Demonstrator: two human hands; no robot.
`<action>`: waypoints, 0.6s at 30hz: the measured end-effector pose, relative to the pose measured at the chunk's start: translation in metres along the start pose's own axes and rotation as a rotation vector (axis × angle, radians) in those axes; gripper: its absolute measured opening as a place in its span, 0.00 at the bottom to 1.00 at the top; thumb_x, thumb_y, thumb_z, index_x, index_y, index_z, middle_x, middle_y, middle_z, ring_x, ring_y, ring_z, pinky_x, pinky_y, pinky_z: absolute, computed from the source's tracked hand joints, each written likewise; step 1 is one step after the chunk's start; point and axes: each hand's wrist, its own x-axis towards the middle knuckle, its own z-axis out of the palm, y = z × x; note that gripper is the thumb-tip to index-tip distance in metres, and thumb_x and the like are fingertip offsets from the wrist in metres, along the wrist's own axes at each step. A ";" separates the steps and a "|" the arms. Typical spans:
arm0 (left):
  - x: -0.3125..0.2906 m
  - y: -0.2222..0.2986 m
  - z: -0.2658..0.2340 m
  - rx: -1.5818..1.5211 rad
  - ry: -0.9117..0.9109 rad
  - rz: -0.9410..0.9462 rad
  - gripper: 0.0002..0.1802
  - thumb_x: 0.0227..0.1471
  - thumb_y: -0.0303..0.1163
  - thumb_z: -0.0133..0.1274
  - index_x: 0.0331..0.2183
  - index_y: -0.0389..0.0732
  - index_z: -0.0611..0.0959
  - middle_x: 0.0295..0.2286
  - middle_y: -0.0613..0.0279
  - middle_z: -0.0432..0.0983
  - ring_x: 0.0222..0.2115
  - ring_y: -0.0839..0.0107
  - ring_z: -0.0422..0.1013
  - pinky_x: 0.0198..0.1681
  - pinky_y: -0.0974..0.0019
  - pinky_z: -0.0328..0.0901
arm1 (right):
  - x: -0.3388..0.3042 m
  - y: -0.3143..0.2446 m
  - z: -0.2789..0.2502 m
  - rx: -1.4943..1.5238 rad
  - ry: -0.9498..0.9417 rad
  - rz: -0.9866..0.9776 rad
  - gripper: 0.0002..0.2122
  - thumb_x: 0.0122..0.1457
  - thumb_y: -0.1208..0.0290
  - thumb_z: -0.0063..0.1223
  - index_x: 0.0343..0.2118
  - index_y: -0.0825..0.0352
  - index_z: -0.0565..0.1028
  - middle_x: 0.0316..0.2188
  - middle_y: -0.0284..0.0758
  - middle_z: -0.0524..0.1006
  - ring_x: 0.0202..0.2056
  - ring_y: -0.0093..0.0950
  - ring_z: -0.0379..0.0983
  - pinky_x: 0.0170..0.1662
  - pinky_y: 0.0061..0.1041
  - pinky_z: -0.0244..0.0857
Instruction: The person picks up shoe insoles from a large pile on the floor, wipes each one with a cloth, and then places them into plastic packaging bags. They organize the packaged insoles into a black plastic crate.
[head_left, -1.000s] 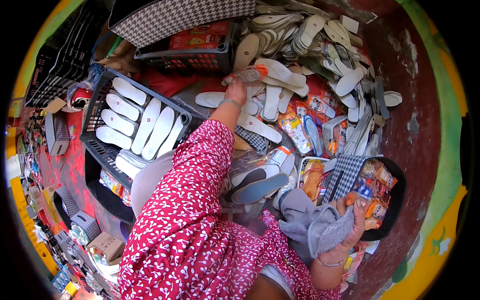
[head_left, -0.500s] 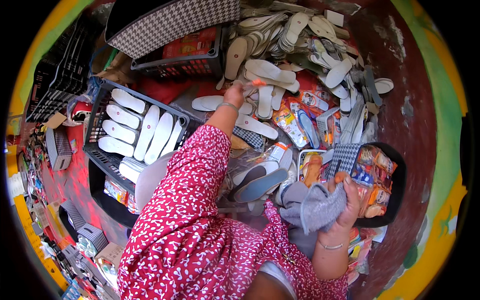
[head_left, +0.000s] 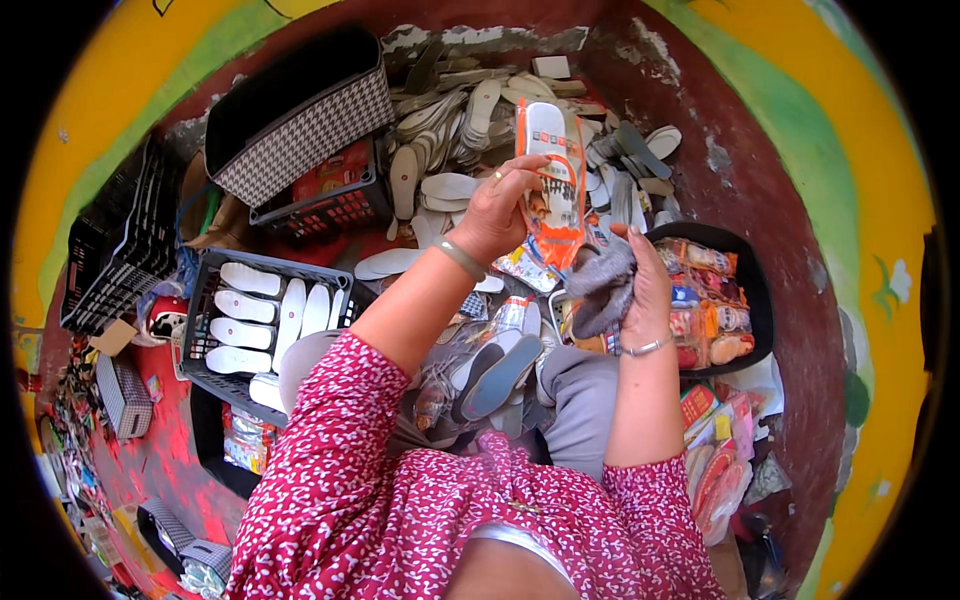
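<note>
My left hand (head_left: 500,208) pinches a clear plastic bag with orange edges (head_left: 552,190), held upright before me. White shows through the upper part of the bag. My right hand (head_left: 650,290) is closed round grey fuzzy insoles (head_left: 603,290), which are bent over in the grip. The lower end of the bag hangs close to the grey fuzzy insoles; I cannot tell whether they touch. Below my hands, loose insoles lie by my knees, among them a blue-grey insole (head_left: 503,378).
To the left, a black crate (head_left: 232,388) holds white insoles (head_left: 240,333) in rows. A black basket (head_left: 764,310) of packaged goods stands at right. Loose insoles (head_left: 485,105) are heaped at the back, near a houndstooth basket (head_left: 310,135). Plastic packs (head_left: 722,455) lie by my right arm.
My left hand has come back from the pile and now holds the orange-edged bag upright. The right hand, still holding the grey fuzzy insoles, has moved up and inward toward it.
</note>
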 end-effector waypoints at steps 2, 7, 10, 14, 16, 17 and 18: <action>0.009 0.030 -0.013 -0.078 -0.149 -0.009 0.13 0.39 0.11 0.48 0.30 0.36 0.72 0.42 0.46 0.72 0.41 0.56 0.71 0.41 0.64 0.67 | -0.007 -0.010 0.010 -0.064 -0.190 0.025 0.14 0.55 0.62 0.55 0.38 0.69 0.75 0.30 0.30 0.75 0.31 0.20 0.72 0.35 0.20 0.67; -0.009 0.076 -0.037 -0.249 -0.328 -0.117 0.14 0.43 0.12 0.47 0.35 0.36 0.73 0.47 0.47 0.69 0.48 0.58 0.68 0.49 0.64 0.63 | -0.029 0.013 0.030 -0.199 -0.379 0.110 0.14 0.51 0.67 0.60 0.38 0.69 0.76 0.34 0.32 0.77 0.33 0.20 0.73 0.37 0.19 0.66; -0.027 0.084 -0.049 -0.911 0.004 -0.753 0.24 0.51 0.18 0.42 0.52 0.36 0.63 0.51 0.52 0.63 0.54 0.63 0.59 0.55 0.62 0.55 | -0.035 0.022 0.042 -0.316 -0.426 0.052 0.11 0.49 0.72 0.60 0.35 0.69 0.77 0.31 0.32 0.78 0.31 0.20 0.74 0.37 0.19 0.67; -0.038 0.088 -0.053 -1.209 0.066 -1.036 0.20 0.56 0.31 0.46 0.50 0.36 0.67 0.44 0.57 0.70 0.44 0.69 0.68 0.46 0.66 0.63 | -0.028 0.036 0.045 -0.434 -0.471 -0.003 0.10 0.49 0.71 0.61 0.34 0.70 0.78 0.30 0.30 0.78 0.30 0.17 0.72 0.36 0.17 0.64; -0.050 0.072 -0.052 -1.117 -0.032 -1.070 0.18 0.55 0.33 0.48 0.46 0.36 0.72 0.37 0.59 0.75 0.34 0.72 0.73 0.36 0.71 0.69 | -0.026 0.043 0.049 -0.519 -0.447 -0.018 0.11 0.50 0.69 0.61 0.33 0.70 0.78 0.28 0.28 0.77 0.29 0.16 0.70 0.35 0.16 0.63; -0.057 0.062 -0.050 -1.132 -0.001 -1.116 0.17 0.55 0.32 0.48 0.45 0.36 0.72 0.36 0.59 0.75 0.33 0.71 0.74 0.36 0.70 0.69 | -0.025 0.045 0.050 -0.570 -0.413 -0.021 0.11 0.50 0.67 0.61 0.32 0.70 0.78 0.27 0.27 0.76 0.29 0.15 0.69 0.35 0.16 0.62; -0.058 0.058 -0.047 -1.141 0.027 -1.162 0.16 0.56 0.32 0.47 0.45 0.35 0.72 0.35 0.58 0.75 0.32 0.70 0.74 0.35 0.70 0.70 | -0.023 0.046 0.050 -0.615 -0.381 -0.026 0.12 0.51 0.65 0.60 0.31 0.70 0.78 0.26 0.26 0.76 0.28 0.15 0.68 0.34 0.16 0.62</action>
